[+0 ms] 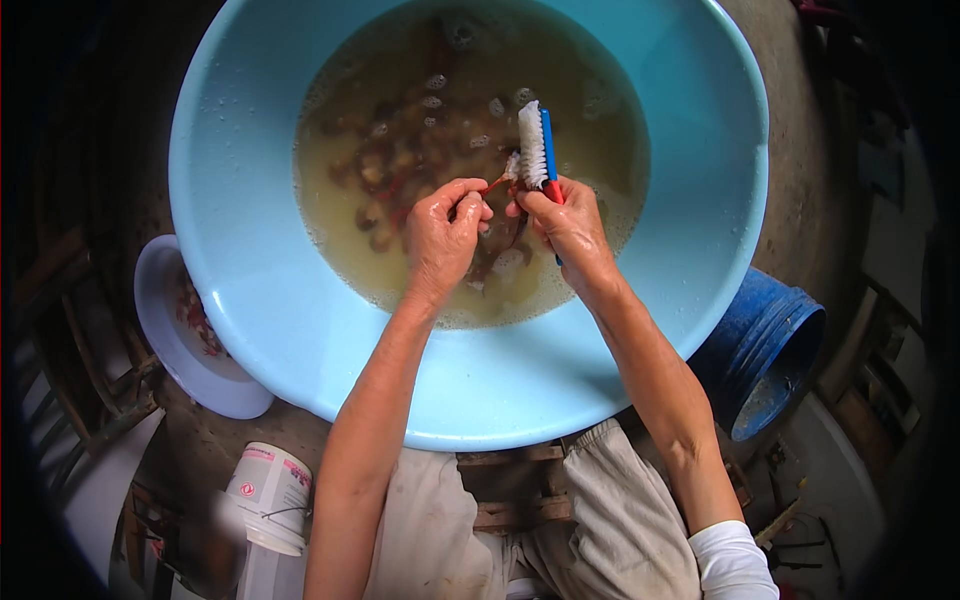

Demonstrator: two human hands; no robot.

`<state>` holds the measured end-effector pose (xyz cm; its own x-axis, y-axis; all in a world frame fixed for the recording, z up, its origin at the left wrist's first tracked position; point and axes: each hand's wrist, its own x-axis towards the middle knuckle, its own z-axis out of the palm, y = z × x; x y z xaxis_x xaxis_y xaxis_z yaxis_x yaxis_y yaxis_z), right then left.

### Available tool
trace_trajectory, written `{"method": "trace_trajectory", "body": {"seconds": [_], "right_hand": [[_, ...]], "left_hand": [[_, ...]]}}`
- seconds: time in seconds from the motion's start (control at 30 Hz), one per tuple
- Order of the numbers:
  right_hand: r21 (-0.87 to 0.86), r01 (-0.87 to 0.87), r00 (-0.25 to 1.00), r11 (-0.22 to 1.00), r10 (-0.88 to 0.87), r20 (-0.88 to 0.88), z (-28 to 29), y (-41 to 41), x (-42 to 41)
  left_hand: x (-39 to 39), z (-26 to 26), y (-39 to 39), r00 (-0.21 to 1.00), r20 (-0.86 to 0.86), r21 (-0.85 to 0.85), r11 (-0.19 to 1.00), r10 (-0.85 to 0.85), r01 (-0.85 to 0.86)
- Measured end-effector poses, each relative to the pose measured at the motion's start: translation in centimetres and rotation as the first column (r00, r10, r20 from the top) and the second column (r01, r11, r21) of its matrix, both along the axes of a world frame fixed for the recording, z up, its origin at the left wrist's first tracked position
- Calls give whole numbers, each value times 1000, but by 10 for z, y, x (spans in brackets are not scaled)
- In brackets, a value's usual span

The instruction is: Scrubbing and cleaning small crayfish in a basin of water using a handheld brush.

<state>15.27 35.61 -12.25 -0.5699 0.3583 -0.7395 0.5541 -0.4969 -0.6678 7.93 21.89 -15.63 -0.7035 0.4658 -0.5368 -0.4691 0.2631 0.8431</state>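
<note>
My left hand [448, 229] pinches one end of a small reddish crayfish-like piece [498, 182] between thumb and fingers, above the water. In my right hand [574, 225] is a scrub brush [549, 146] with a blue and red body and white bristles facing left. The right fingertips also reach a dark part of the piece; their exact hold is hidden. Both hands are over a large light-blue plastic tub [337, 375] of murky, foamy water. Below the surface lie several blurred brown and reddish pieces [375, 172], probably crayfish.
A pale basin [161, 322] holding reddish pieces stands left of the tub. A white plastic bucket with printing [271, 487] is at the lower left. At the right, a blue bucket [757, 352] lies on its side against the tub. My knees are close to the tub's near rim.
</note>
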Motion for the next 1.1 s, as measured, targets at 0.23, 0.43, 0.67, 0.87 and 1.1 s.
{"method": "trace_trajectory", "body": {"seconds": [0.23, 0.43, 0.67, 0.87, 1.1], "right_hand": [[211, -95, 995, 973, 88, 42, -1, 0, 2], [221, -109, 994, 969, 102, 46, 2, 2, 1], [202, -125, 992, 971, 116, 57, 7, 1, 0], [210, -89, 995, 974, 96, -25, 0, 0, 3], [208, -85, 996, 974, 90, -14, 0, 0, 2]], "left_hand": [[4, 3, 4, 960, -263, -33, 995, -97, 92], [-2, 8, 1, 970, -122, -103, 975, -211, 199], [-3, 7, 1, 986, -40, -47, 986, -162, 160], [-3, 8, 0, 986, 51, 40, 986, -161, 159], [-6, 12, 0, 975, 105, 33, 980, -197, 194]]}}
